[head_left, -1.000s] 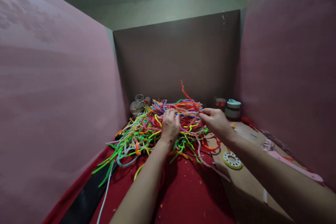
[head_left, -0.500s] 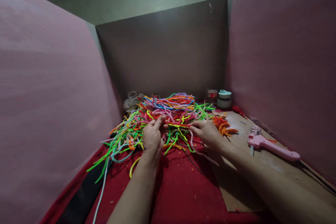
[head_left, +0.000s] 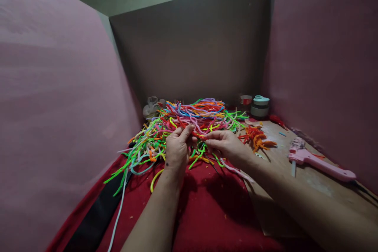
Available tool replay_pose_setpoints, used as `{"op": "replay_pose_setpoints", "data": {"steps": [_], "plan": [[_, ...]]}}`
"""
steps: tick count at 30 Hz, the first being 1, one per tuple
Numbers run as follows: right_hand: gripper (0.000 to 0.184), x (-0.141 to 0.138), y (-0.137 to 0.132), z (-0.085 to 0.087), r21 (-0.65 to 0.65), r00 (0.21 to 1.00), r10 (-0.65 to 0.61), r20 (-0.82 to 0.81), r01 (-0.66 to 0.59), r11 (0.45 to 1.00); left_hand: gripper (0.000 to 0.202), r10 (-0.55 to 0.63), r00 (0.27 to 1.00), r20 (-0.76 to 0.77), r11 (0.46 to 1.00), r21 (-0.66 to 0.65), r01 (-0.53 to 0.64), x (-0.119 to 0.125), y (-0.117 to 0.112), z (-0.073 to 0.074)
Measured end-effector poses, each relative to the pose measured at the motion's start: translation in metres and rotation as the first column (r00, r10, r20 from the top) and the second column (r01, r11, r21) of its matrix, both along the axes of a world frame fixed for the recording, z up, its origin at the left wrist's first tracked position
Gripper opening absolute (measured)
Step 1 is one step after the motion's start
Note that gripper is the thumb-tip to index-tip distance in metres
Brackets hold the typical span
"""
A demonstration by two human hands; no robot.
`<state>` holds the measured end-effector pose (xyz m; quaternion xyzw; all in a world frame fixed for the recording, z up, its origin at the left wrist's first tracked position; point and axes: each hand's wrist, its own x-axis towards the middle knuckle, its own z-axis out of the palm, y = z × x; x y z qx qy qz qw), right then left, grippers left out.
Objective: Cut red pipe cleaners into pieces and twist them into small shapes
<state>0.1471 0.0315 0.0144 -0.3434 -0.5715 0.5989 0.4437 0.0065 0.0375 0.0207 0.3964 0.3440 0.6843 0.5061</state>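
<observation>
At mid-frame I see the left hand point(head_left: 178, 144) and right hand point(head_left: 226, 144) pinching a red strand point(head_left: 201, 137), seemingly unfinished, before a loose heap point(head_left: 203, 114).

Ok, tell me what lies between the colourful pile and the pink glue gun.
In the head view, a red-orange fuzzy bundle lies on the brown board between the pile and the glue gun.
</observation>
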Motion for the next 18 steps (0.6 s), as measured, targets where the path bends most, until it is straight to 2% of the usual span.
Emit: {"op": "replay_pose_setpoints", "data": {"steps": [3,7,10,13,15,16,17,18], "plan": [[0.015,-0.003,-0.002,-0.006,-0.096,0.989,0.004,-0.145,-0.018,0.995,0.029,-0.038,0.999,0.017,0.999,-0.026,0.039,-0.003,0.0,-0.002],[0.017,-0.004,-0.005,-0.011,-0.193,0.965,0.073,-0.253,-0.125,0.973,0.03,-0.026,0.999,0.043,0.999,-0.02,0.027,-0.003,0.003,-0.004],[0.019,-0.002,-0.007,-0.017,-0.269,0.942,0.095,-0.321,-0.187,0.945,0.03,0.03,0.999,0.01,0.999,0.013,-0.03,-0.008,0.006,0.0],[0.021,0.001,-0.007,-0.029,-0.329,0.936,0.078,-0.342,-0.197,0.924,0.031,0.167,0.973,-0.158,0.985,0.06,-0.16,-0.026,0.0,0.007],[0.023,0.004,-0.006,-0.036,-0.342,0.938,0.071,-0.339,-0.193,0.92,0.028,0.293,0.877,-0.38,0.956,0.093,-0.279,-0.043,-0.013,0.01],[0.022,0.004,-0.005,-0.039,-0.334,0.937,0.07,-0.341,-0.19,0.923,0.025,0.31,0.794,-0.523,0.947,0.096,-0.307,-0.052,-0.022,0.01],[0.022,0.005,-0.004,-0.041,-0.322,0.936,0.073,-0.344,-0.191,0.927,0.021,0.28,0.681,-0.677,0.949,0.09,-0.301,-0.06,-0.032,0.008],[0.021,0.006,-0.003,-0.042,-0.307,0.933,0.079,-0.35,-0.194,0.932,0.018,0.204,0.525,-0.826,0.964,0.077,-0.254,-0.066,-0.043,0.004]]}}
